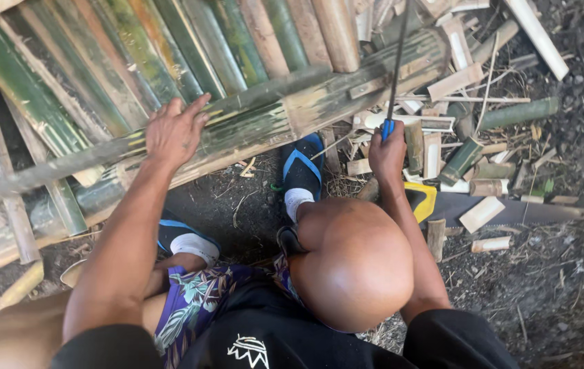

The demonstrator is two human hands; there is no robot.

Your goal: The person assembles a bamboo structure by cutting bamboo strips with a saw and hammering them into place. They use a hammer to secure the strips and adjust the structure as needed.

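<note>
My left hand (174, 130) lies flat, fingers spread, on top of a long green bamboo pole (264, 119) that runs across a stack of split bamboo. My right hand (387, 152) is closed around the blue handle of a thin dark blade (397, 65), which points up and away, its upper part crossing the right end of the pole. My bent right knee (353, 263) fills the lower middle, with my foot in a blue and black sandal (303, 166) just under the pole.
Split green bamboo slats (169, 48) lean in a row at the top left. Cut bamboo scraps (473, 164) litter the dirt on the right. A hand saw with a yellow handle (493, 210) lies on the ground right of my knee.
</note>
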